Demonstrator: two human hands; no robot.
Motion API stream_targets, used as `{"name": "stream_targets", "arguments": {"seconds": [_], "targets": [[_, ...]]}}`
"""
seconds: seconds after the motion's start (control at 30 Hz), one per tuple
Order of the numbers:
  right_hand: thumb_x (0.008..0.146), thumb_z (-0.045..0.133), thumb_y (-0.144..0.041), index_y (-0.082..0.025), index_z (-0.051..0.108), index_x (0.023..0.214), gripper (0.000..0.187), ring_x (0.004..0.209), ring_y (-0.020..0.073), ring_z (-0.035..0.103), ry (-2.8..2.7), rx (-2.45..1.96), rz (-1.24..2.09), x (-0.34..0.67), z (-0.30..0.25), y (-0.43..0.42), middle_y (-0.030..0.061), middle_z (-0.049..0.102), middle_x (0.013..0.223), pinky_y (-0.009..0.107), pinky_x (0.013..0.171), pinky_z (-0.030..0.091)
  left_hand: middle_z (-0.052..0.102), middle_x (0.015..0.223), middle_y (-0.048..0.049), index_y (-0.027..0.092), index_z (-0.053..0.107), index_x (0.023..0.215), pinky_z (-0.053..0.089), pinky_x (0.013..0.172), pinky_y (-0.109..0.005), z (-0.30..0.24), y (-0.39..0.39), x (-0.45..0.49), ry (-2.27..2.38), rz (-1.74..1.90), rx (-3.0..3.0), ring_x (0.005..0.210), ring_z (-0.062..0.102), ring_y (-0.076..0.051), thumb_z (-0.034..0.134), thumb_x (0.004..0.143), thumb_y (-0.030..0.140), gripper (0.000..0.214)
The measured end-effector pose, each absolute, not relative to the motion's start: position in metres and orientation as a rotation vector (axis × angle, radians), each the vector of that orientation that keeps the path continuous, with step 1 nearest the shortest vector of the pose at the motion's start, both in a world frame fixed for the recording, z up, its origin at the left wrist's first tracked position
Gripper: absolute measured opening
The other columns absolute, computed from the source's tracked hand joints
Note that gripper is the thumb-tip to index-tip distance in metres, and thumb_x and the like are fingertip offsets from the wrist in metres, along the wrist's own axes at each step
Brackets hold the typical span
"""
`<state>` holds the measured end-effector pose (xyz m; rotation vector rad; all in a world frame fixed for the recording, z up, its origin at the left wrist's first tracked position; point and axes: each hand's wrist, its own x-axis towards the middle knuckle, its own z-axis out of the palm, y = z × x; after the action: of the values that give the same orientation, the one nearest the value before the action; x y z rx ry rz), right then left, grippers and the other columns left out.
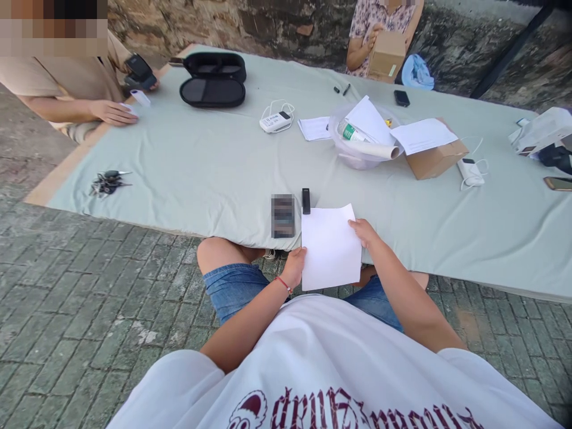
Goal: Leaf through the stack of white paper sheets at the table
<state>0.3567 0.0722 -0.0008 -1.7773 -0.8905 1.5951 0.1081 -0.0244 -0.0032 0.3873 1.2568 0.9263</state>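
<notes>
I hold a blank white sheet of paper over the near edge of the cloth-covered table. My left hand grips the sheet's lower left edge, fingers closed on it. My right hand pinches its upper right edge. Just beyond the sheet lie a phone and a small black device.
A bunch of keys lies at the left. Further off are a black open case, a white power bank with cable, a clear bag with papers and a cardboard box. Two other people sit at the far side.
</notes>
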Motion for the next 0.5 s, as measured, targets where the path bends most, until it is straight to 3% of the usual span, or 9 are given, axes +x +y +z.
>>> {"name": "stream_targets", "arguments": {"seconds": [0.3,0.5], "targets": [[0.079,0.062,-0.045,-0.022,0.068,0.092,0.027,0.078,0.0205,0.065,-1.024,-1.903,1.280,0.365,0.002,0.070,0.0024,0.071,0.078,0.030,0.068,0.052,0.055,0.066,-0.0014,0.019,0.053,0.062,0.043,0.071,-0.028,-0.004,-0.027,0.107,1.352,0.938,0.553,0.065,0.050,-0.015,0.055,0.091,0.025,0.029],[0.077,0.055,-0.048,-0.022,0.066,0.082,0.029,0.070,0.0174,0.059,-1.128,-1.962,1.144,0.363,0.003,0.077,0.0003,0.066,0.070,0.027,0.063,0.047,0.051,0.064,0.0005,0.019,0.052,0.062,0.040,0.071,-0.028,-0.004,-0.026,0.106,1.379,0.934,0.584,0.064,0.047,-0.015,0.054,0.091,0.023,0.029]]}}
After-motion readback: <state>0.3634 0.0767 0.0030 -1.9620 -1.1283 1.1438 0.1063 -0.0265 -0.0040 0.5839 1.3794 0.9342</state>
